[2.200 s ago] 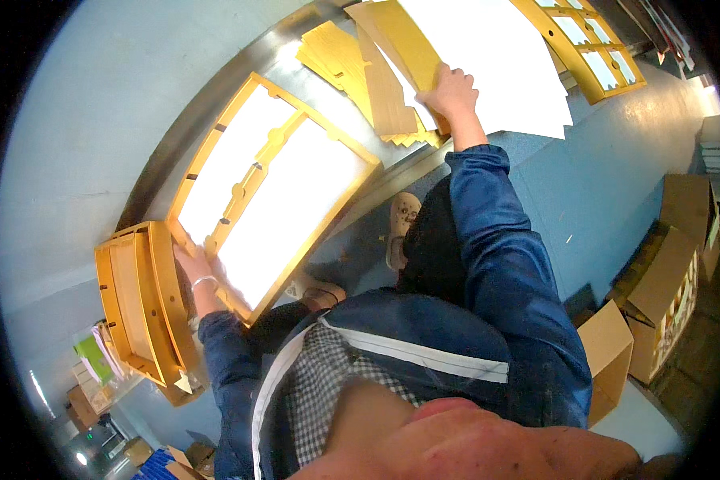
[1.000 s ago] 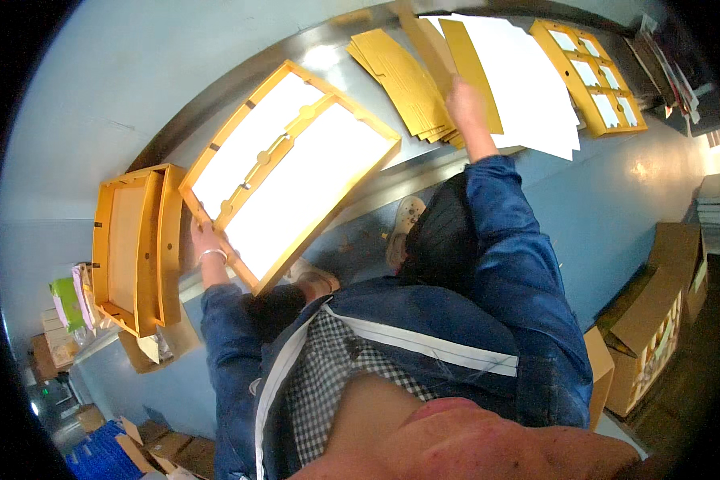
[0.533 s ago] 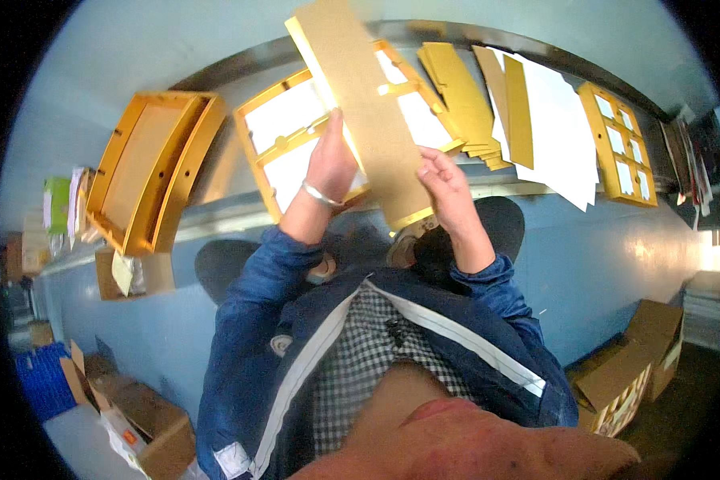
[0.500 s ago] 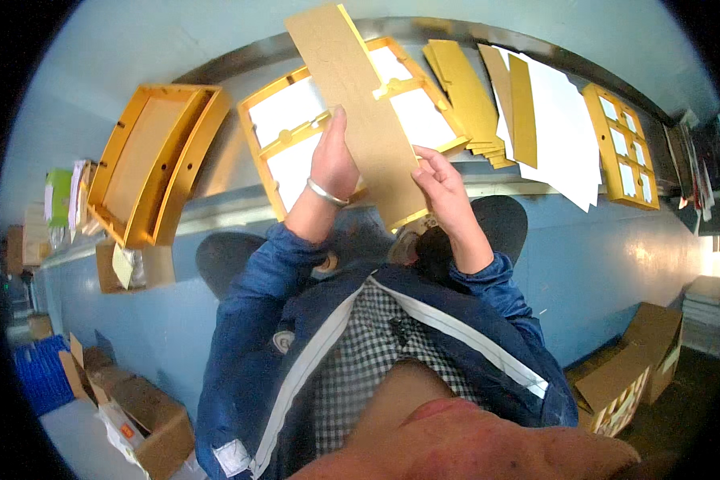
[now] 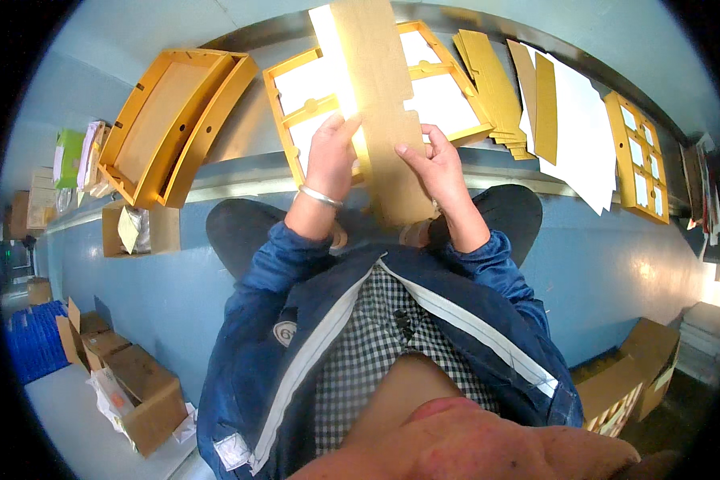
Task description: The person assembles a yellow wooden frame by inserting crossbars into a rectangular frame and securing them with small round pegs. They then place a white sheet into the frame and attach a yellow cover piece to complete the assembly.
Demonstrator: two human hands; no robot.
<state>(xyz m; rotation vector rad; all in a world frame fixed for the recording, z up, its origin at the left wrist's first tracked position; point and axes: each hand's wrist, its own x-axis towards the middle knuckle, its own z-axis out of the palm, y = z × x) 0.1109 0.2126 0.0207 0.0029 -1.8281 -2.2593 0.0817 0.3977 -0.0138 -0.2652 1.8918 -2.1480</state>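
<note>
Grey metal shows on the counter (image 5: 240, 136), which carries a shallow yellow box (image 5: 432, 70) with white panels. Partly covering that box from view, a long brown cardboard strip (image 5: 382, 88) slants between both hands. The left hand (image 5: 330, 164) has its fingers closed at the strip's left edge; the right hand (image 5: 440, 170) pinches the right edge, thumb on the brown face.

Showing a dark, character-like mark (image 5: 286, 334) on a small, round, pale badge (image 5: 279, 330) at the near left of the dark-blue, white-striped fabric jacket (image 5: 272, 368); offering no other legible lettering.
</note>
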